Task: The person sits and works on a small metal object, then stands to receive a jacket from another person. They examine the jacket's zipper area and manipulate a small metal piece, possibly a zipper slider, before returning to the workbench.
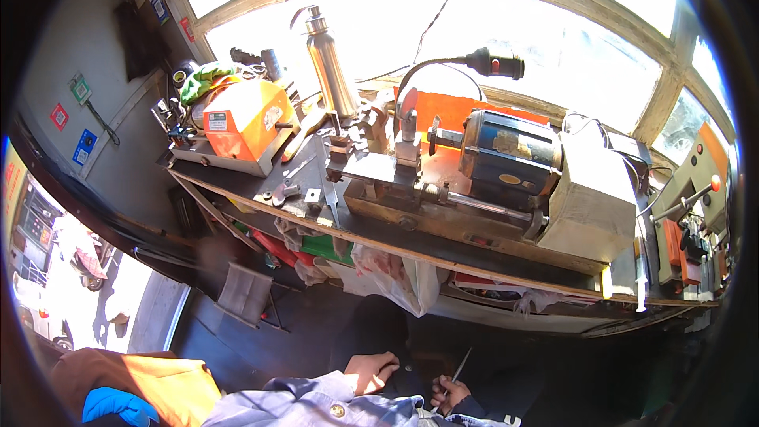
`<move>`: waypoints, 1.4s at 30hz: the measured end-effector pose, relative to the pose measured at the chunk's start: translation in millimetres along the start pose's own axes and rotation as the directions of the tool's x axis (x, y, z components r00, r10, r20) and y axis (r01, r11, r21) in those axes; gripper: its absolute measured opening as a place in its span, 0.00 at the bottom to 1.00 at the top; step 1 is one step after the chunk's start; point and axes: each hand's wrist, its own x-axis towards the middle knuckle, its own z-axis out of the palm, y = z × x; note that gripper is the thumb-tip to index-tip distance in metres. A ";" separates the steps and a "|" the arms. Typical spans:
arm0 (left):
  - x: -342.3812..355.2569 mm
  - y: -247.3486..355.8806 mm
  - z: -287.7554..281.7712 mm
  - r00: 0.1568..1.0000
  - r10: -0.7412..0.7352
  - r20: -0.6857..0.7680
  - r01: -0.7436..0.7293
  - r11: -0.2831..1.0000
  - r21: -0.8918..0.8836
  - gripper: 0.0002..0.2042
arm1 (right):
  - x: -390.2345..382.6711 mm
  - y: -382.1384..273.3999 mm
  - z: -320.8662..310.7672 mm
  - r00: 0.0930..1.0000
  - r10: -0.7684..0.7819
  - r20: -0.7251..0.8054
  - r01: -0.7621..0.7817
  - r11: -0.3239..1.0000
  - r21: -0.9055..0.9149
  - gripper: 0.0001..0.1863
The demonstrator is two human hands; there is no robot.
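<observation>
Low in the view, my left hand (370, 372) rests on my dark trousers at the knee. Its fingers are bent and drawn together, and I see nothing in them. To its right, my right hand (450, 394) is closed around a slim pointed metal tool (462, 363). The tool's thin tip slants up and to the right, away from the fist; its exact kind cannot be told. Both hands are in my lap, below the workbench (474, 267) and apart from the things on it.
A key-cutting machine with a dark motor (512, 150) fills the bench's middle. An orange machine (251, 120) stands left, a steel bottle (330, 67) behind. Another lever machine (696, 198) is at right. Plastic bags (403, 273) hang under the bench, near a folding stool (245, 294).
</observation>
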 end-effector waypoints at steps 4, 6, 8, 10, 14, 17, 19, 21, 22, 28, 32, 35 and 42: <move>24.3 10.0 1.9 0.994 -0.024 0.110 0.015 0.996 0.086 0.11 | 9.1 -20.0 -11.7 0.985 0.079 0.152 -0.097 0.989 0.114 0.14; 35.4 21.4 6.5 0.995 -0.030 0.098 0.015 0.989 0.144 0.11 | 8.0 -29.6 -18.4 0.981 0.098 0.168 -0.129 0.974 0.185 0.18; 45.9 35.0 12.2 0.987 -0.043 0.155 0.013 0.983 0.184 0.11 | -5.5 -38.9 -29.8 0.991 0.075 0.115 -0.103 0.961 0.256 0.19; 56.6 51.5 14.7 0.972 -0.050 0.232 0.006 0.982 0.186 0.12 | -24.6 -50.0 -39.8 0.993 0.039 0.109 -0.069 0.955 0.290 0.21; 75.2 105.4 18.6 0.919 -0.102 0.381 -0.021 0.952 0.304 0.13 | -86.2 -63.1 -56.8 0.993 -0.069 -0.098 0.103 0.913 0.395 0.23; 80.4 159.8 23.1 0.840 -0.153 0.520 0.027 0.970 0.242 0.13 | -139.7 -68.4 -60.5 0.957 -0.034 -0.287 0.165 0.880 0.445 0.18; 81.3 196.0 27.0 0.746 -0.147 0.650 0.032 0.982 0.185 0.15 | -179.9 -67.8 -54.8 0.917 -0.237 -0.320 0.336 0.892 0.303 0.10; 81.7 231.7 33.5 0.641 -0.225 0.734 0.107 0.973 0.206 0.16 | -215.3 -75.2 -45.1 0.858 -0.363 -0.363 0.427 0.897 0.112 0.14; 81.9 247.9 35.5 0.638 -0.174 0.750 0.018 0.977 0.211 0.17 | -230.8 -83.8 -41.8 0.878 -0.323 -0.354 0.392 0.909 0.144 0.16; 82.6 316.0 33.2 0.713 -0.043 0.700 -0.175 0.955 0.237 0.18 | -327.1 -170.0 -40.7 0.971 -0.195 -0.139 0.202 0.978 0.043 0.17; 81.0 335.0 23.2 0.829 -0.078 0.554 -0.033 0.982 0.187 0.17 | -380.8 -211.1 -34.6 0.892 -0.439 -0.109 0.338 0.807 -0.484 0.22; 74.3 327.9 16.0 0.905 -0.126 0.407 0.075 0.988 0.137 0.15 | -396.0 -238.1 -27.0 0.841 -0.540 -0.033 0.430 0.706 -0.563 0.29; 39.4 239.3 28.3 0.868 -0.471 0.157 0.463 0.882 0.086 0.14 | -380.7 -300.2 7.9 0.814 -0.547 0.193 0.557 0.645 -0.523 0.35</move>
